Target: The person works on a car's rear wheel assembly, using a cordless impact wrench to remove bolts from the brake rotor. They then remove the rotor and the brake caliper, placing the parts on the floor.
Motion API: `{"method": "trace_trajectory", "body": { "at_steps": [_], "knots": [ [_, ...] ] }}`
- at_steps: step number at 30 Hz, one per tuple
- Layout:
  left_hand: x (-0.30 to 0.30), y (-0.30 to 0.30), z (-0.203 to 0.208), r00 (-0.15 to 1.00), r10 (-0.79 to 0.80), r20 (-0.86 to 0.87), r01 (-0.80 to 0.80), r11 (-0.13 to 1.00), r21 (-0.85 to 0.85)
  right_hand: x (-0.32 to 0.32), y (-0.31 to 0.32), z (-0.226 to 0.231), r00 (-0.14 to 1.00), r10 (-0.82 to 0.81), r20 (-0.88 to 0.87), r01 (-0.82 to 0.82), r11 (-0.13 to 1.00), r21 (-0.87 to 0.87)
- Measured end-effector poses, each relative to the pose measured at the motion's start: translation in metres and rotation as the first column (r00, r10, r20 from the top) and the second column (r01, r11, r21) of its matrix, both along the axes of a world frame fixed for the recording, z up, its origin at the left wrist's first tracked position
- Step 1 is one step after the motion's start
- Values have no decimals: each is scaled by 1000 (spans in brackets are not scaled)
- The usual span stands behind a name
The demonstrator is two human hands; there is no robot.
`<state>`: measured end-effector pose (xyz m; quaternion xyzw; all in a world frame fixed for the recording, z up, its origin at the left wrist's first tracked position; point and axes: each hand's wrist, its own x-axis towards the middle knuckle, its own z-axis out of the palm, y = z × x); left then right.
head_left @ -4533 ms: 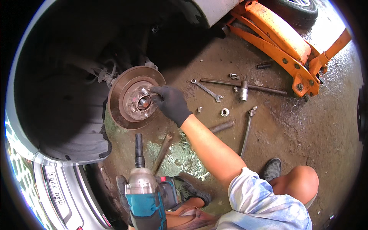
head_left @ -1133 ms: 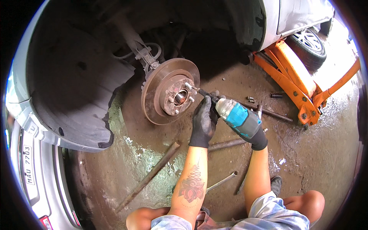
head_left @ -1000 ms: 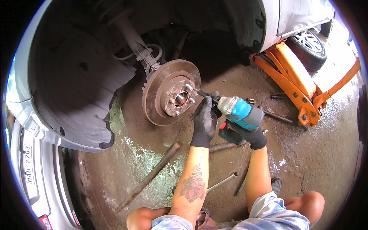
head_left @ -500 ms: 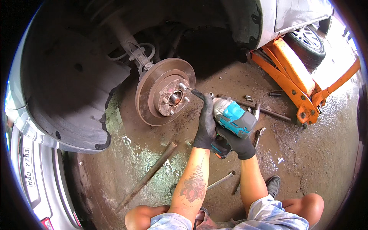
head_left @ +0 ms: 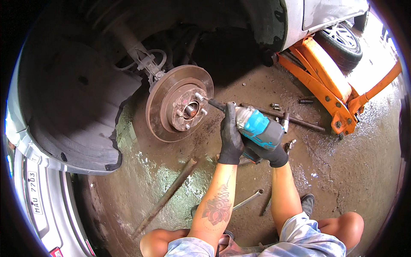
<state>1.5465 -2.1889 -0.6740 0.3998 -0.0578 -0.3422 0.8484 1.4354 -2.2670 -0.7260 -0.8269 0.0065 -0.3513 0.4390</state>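
Note:
My right hand [head_left: 279, 156], in a black glove, is closed round the handle of a teal and black cordless impact wrench [head_left: 259, 130]. Against the front of the tool lies my gloved left hand [head_left: 230, 138], its fingers curled along the nose and steadying it. A dark socket [head_left: 217, 105] points from the wrench at a silver lug nut or stud end [head_left: 199, 97] on the hub. Whether socket and metal touch is unclear. Around the hub sits a rusty brake disc [head_left: 157, 115] with several studs showing. The wrench body hides most of my right fingers.
An orange floor jack [head_left: 319, 75] stands at the right beside the car body, near a wheel [head_left: 340, 45]. A long pipe [head_left: 167, 195] lies on the wet floor at left. Another bar [head_left: 295, 120] and loose sockets [head_left: 275, 105] lie right of the wrench. The dark fender liner [head_left: 72, 111] arches at left.
My left fingers have drawn back from the socket toward the wrench's nose, and more of the socket shows. The wrench has turned slightly. The whole view has shifted a little.

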Motion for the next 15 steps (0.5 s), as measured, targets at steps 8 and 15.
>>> {"method": "trace_trajectory", "body": {
  "at_steps": [8,15],
  "knots": [
    [1,-3,-3,1000,6,8,-6,1000,-15,6,-11,13,999,24,35,-18,989,-147],
    [6,-8,-15,1000,1,8,-1,1000,-25,10,-18,30,995,21,101,13,947,-321]
  ]
}}
